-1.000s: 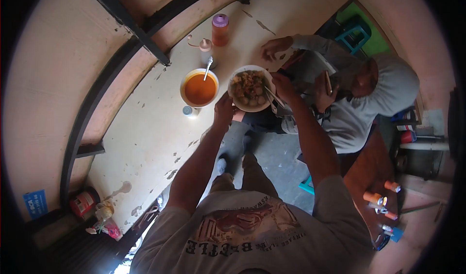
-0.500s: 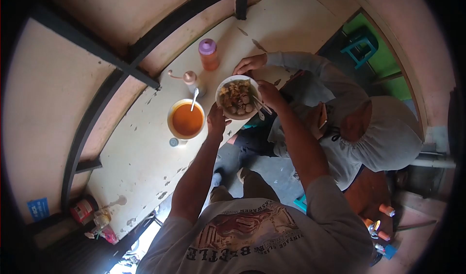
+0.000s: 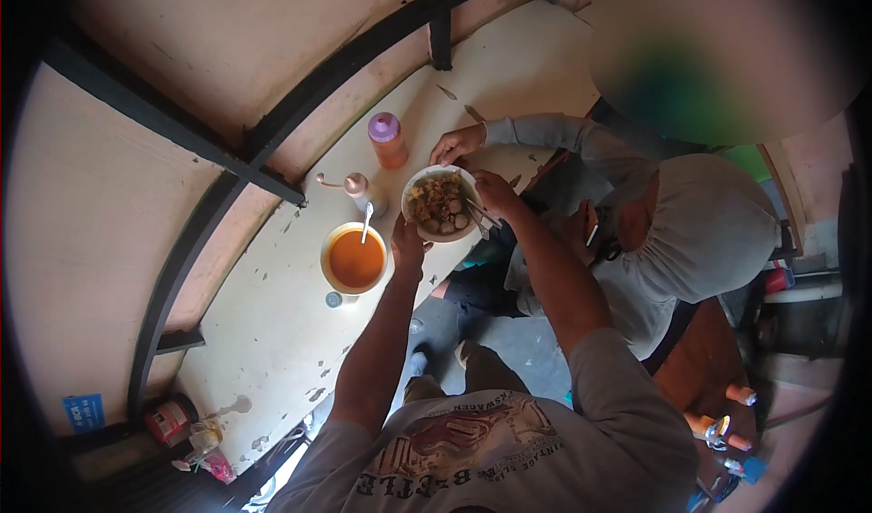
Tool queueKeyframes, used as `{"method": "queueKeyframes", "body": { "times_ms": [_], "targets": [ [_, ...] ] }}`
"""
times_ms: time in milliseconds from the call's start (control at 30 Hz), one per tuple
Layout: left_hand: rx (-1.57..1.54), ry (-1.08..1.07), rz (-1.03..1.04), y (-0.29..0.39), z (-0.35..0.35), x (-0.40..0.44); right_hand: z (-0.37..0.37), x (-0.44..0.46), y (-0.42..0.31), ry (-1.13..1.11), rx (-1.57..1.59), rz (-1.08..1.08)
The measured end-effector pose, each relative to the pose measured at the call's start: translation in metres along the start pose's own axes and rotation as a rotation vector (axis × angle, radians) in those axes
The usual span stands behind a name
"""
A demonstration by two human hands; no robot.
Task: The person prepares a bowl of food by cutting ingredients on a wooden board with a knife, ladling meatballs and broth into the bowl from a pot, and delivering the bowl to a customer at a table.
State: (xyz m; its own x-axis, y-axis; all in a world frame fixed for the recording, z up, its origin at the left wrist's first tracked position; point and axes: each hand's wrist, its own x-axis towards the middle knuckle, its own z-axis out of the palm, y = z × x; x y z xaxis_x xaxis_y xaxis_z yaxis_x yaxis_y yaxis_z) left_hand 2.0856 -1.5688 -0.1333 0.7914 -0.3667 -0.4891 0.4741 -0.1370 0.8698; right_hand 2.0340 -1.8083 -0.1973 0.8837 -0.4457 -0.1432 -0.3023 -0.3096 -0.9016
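Observation:
Both my hands support a white bowl (image 3: 444, 239) of meatballs and other food, above the table's edge. My left hand (image 3: 410, 244) grips its near left side, with fingers partly hidden. My right hand (image 3: 495, 193) is closed on the right rim, beside the metal cutlery (image 3: 481, 219) resting in the bowl. Another person's hand (image 3: 457, 144) reaches to the bowl's far rim and appears to touch it. Left of my left hand stands a bowl (image 3: 353, 290) of orange-red sauce with a spoon (image 3: 367, 221) in it.
On the pale table (image 3: 291, 331) stand a purple-capped sauce bottle (image 3: 389, 143), a spouted bottle (image 3: 357, 188) and a small lidded container (image 3: 333, 300). The other person (image 3: 699, 231) sits close on the right, holding a phone (image 3: 591, 226). A dark beam (image 3: 186, 268) borders the table.
The view has shifted slightly, and a blurred shape now covers the upper right. The bowl stays between my hands, and the other person's hand remains at its far rim.

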Motion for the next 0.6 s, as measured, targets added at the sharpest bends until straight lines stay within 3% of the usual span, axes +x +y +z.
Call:
{"method": "queueKeyframes", "body": {
  "times_ms": [167, 267, 300, 367, 433, 500, 567, 600],
  "targets": [
    [-0.062, 0.028, -0.146, -0.002, 0.001, -0.013, -0.003, 0.003, 0.005, -0.002, -0.246, -0.115],
    [-0.031, -0.107, -0.180, -0.006, -0.011, -0.067, -0.006, -0.028, -0.015, 0.312, -0.474, -0.119],
    [-0.012, -0.151, -0.121, -0.030, -0.022, -0.079, -0.008, -0.044, -0.027, 0.420, -0.406, -0.133],
    [0.122, -0.417, -0.144, -0.046, -0.053, -0.127, -0.014, -0.089, -0.064, 0.641, -0.271, -0.168],
    [0.069, -0.663, -0.391, -0.065, -0.094, -0.160, -0.011, -0.151, -0.100, 0.696, -0.178, -0.343],
    [0.222, -0.780, -0.395, -0.122, -0.151, -0.181, 0.009, -0.232, -0.118, 0.613, -0.139, -0.319],
    [0.634, -0.834, -0.110, -0.172, -0.211, -0.200, 0.045, -0.316, -0.109, 0.461, -0.111, -0.191],
    [1.069, -0.867, 0.062, -0.230, -0.253, -0.190, 0.073, -0.356, -0.076, 0.324, -0.051, -0.083]
  ]
}}
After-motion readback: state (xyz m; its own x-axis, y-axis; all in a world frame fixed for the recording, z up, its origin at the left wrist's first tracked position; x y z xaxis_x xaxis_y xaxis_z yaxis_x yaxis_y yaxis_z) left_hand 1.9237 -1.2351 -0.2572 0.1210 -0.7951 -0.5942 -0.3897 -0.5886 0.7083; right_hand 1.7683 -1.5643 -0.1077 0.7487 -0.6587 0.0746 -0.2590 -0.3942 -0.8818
